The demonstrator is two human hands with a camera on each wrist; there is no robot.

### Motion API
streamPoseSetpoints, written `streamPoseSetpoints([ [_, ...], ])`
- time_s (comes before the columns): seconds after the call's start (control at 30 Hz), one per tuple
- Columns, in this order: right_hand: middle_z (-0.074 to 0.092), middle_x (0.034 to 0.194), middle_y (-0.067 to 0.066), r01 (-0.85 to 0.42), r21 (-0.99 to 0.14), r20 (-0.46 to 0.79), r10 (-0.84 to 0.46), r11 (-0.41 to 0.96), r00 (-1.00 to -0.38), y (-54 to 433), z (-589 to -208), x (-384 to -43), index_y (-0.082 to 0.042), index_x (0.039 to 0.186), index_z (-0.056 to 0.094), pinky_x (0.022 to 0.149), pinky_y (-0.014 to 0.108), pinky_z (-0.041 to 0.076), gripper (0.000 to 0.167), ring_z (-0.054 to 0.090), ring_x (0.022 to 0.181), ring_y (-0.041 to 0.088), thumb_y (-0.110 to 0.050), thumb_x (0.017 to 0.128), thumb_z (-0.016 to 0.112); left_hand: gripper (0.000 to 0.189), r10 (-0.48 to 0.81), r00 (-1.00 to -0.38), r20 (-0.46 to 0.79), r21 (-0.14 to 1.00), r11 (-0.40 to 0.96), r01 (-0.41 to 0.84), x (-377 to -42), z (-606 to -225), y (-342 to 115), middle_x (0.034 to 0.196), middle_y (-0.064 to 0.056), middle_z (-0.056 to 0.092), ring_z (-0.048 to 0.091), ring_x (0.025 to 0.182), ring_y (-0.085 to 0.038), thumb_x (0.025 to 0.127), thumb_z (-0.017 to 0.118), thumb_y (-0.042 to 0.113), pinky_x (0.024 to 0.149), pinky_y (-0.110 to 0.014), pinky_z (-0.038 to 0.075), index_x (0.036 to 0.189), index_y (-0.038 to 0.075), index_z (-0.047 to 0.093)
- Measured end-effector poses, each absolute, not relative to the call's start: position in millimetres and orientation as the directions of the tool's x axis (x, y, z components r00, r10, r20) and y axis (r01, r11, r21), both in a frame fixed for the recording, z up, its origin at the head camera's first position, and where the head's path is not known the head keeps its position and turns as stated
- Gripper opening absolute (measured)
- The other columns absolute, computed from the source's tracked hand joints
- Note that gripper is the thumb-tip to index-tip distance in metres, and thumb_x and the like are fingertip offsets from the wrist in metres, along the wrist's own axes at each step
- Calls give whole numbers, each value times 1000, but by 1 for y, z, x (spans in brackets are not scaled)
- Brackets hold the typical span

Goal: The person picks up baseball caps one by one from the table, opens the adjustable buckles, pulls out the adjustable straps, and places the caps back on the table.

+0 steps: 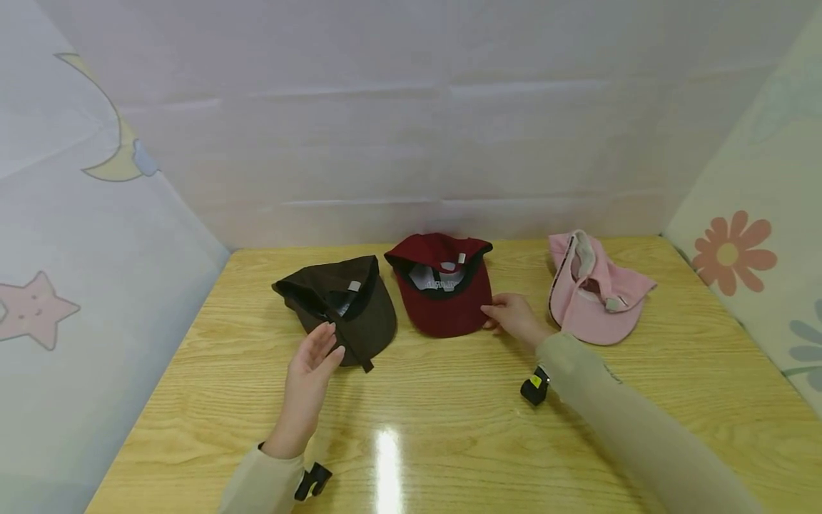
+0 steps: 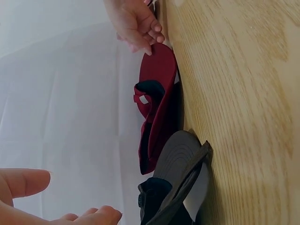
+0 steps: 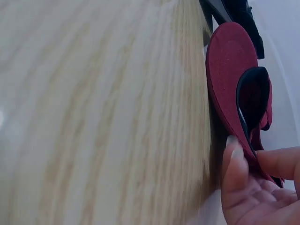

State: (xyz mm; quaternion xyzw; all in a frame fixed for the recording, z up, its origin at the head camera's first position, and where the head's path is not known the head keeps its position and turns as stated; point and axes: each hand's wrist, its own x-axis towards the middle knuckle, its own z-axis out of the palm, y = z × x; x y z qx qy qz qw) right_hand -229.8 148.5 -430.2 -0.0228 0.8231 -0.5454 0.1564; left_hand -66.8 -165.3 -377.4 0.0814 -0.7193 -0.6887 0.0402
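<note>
A dark red cap [image 1: 443,314] lies upside down at the back middle of the table, its inside facing up. The right hand [image 1: 514,315] pinches the right edge of its brim between thumb and fingers, as the right wrist view shows on the red brim [image 3: 229,70]. To the left is a dark brown cap [image 1: 379,321], also upturned, with a loose strap hanging over its brim. The left hand [image 1: 311,368] is held just in front of that cap, thumb and fingers apart and nothing between them. In the left wrist view the left hand [image 2: 56,206] is apart from the brown cap [image 2: 178,154].
On the right of the table [image 1: 437,407] lies a pink cap [image 1: 604,321], upturned, close to the right forearm. A pale wall sheet [image 1: 411,164] stands behind the table's back edge. Each wrist carries a small black camera [image 1: 535,387].
</note>
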Motion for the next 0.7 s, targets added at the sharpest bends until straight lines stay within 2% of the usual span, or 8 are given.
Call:
streamPoseSetpoints([
  [0.17, 68, 72, 18, 172, -923, -255, -214, 345, -943, 149, -429, -227, 17, 114, 44, 52, 26, 53, 21, 66, 58, 12, 0, 101, 42, 55, -170, -984, -48, 998, 35, -55, -69, -378, -164, 151, -20, 33, 31, 139, -32, 100, 52, 4, 100, -21, 37, 148, -7, 28],
  [0.33, 66, 78, 24, 139, -950, -204, -219, 279, -954, 151, -428, -220, 17, 114, 41, 53, 28, 54, 20, 67, 58, 15, 3, 100, 38, 54, -170, -984, -47, 998, 41, -55, -70, -378, -163, 150, -20, 34, 32, 139, -32, 99, 53, 4, 102, -24, 37, 147, -6, 29],
  [0.53, 65, 77, 22, 99, -964, -155, -221, 246, -963, 159, -426, -211, 11, 107, 39, 55, 27, 55, 10, 65, 56, 14, 3, 101, 38, 54, -164, -985, -47, 998, 44, -54, -70, -379, -162, 150, -20, 34, 32, 139, -32, 100, 53, 5, 105, -30, 36, 147, -6, 30],
  [0.7, 63, 85, 25, 95, -962, -149, -203, 255, -968, 167, -422, -200, 16, 118, 36, 58, 27, 55, 23, 65, 58, 13, 1, 101, 39, 54, -157, -986, -49, 998, 38, -55, -70, -378, -161, 150, -20, 34, 31, 139, -33, 99, 53, 5, 105, -30, 36, 147, -6, 29],
])
